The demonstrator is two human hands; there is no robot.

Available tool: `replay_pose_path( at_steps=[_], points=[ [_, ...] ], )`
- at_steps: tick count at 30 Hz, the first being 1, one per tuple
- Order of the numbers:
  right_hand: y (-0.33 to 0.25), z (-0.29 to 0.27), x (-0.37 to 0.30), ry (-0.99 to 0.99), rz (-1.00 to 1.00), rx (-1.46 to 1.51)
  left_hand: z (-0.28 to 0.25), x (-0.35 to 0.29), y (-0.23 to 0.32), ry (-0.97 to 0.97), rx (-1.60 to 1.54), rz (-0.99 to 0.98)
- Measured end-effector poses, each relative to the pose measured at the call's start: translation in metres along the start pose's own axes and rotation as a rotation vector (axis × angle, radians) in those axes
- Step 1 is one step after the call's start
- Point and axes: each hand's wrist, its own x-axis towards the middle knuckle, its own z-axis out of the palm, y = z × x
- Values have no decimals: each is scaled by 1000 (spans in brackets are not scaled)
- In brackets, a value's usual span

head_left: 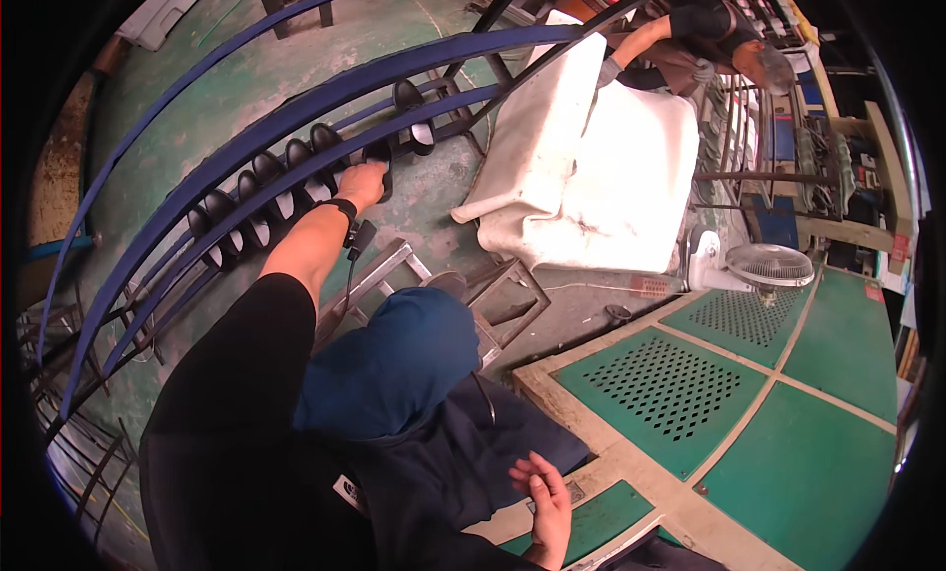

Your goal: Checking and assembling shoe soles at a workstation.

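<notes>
My left hand (362, 184), with a black band on its wrist, reaches out to a rack with long blue rails (286, 108). Its fingers are closed on a black shoe (385, 185), mostly hidden by the hand. Several more black shoes with pale lower parts (266, 167) stand in a row along the rack to the left, and a single black shoe (414, 113) sits just to the right. Near the lower edge, my right hand (547, 507) is raised beside the green bench, fingers loosely bent and apart, holding nothing.
Beyond the rack hangs a big white sheet (611, 177), with a gloved co-worker (719, 39) behind it. A white fan (764, 266) stands by the bench with green perforated panels (680, 472). A metal frame (379, 270) and a rounded blue fabric shape (394, 364) lie close in front.
</notes>
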Motion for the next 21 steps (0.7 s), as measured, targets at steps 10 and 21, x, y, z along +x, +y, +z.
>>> replay_pose_path(
  at_steps=[10,21],
  points=[
    [-28,26,16,-228,-56,-270,45,-84,-48,-493,-174,214],
    [-11,-111,-118,140,-365,60,14,-127,-144,-280,-82,114]
  ],
)
